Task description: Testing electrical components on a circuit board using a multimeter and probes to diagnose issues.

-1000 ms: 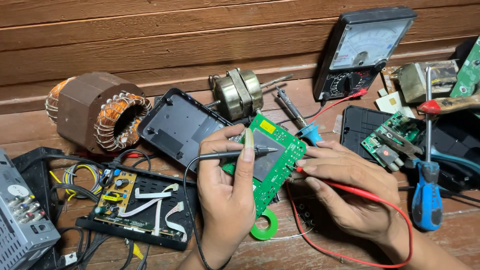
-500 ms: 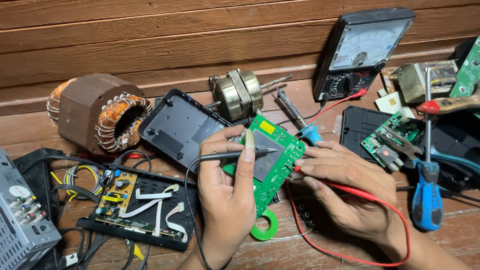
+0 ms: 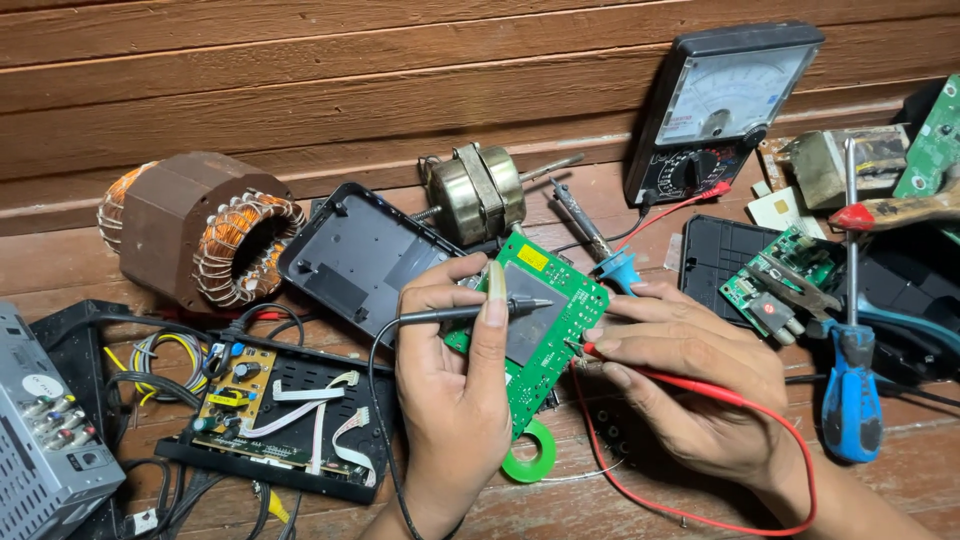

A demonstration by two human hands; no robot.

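Note:
My left hand (image 3: pixel 455 385) grips a black test probe (image 3: pixel 470 310) and steadies a green circuit board (image 3: pixel 545 325) from below, the probe tip pointing right over the board's dark centre. My right hand (image 3: pixel 690 385) pinches a red test probe (image 3: pixel 610 355) with its tip on the board's right edge. The red lead (image 3: pixel 760 410) loops around my right wrist. An analog multimeter (image 3: pixel 725 105) leans against the wooden wall at the back right.
A copper-wound stator (image 3: pixel 200 230) and a small motor (image 3: pixel 480 190) lie at the back. An opened black device with a yellow board (image 3: pixel 270 410) sits at left, a grey box (image 3: pixel 45 440) at far left. A blue-handled screwdriver (image 3: pixel 850 400), pliers and more boards lie at right. A green tape ring (image 3: pixel 530 452) lies below the board.

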